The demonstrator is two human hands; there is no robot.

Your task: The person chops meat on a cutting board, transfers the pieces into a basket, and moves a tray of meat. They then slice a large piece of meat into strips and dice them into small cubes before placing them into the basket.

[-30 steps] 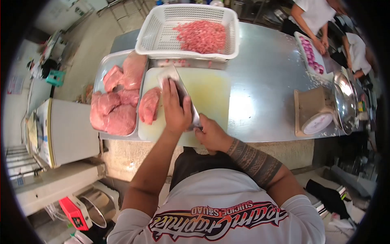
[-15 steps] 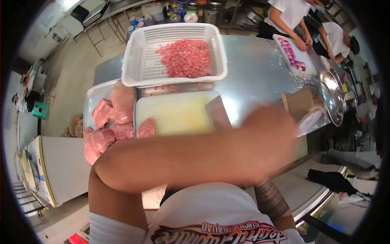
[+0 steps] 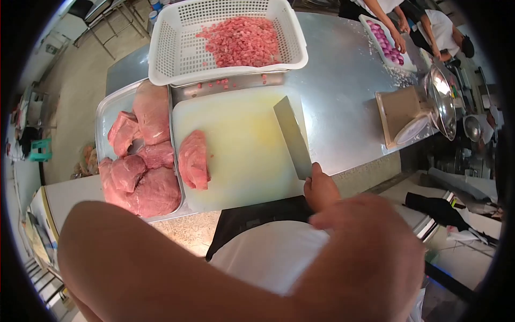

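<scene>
My right hand (image 3: 323, 190) grips a cleaver (image 3: 293, 140) by its handle. The broad blade lies over the right edge of the white cutting board (image 3: 241, 182). My left arm crosses in front of my body. The blurred left hand (image 3: 370, 231) is by my right wrist and covers part of that forearm; its fingers do not show clearly, nor whether it touches the arm. A piece of raw meat (image 3: 193, 161) rests on the board's left side. Left of the board, a metal tray (image 3: 103, 115) holds several large raw meat chunks (image 3: 155, 190).
Behind the board stands a white perforated basket (image 3: 161, 67) with diced meat (image 3: 241, 43). A scale (image 3: 399, 115) with a metal bowl (image 3: 441, 102) is at the right. Farther back, co-workers' hands (image 3: 398, 37) are near a board of purple onions (image 3: 387, 45).
My left forearm has dropped from across the board towards my chest, uncovering the meat piece, cleaver and right hand. The view has tilted down, so the table appears higher.
</scene>
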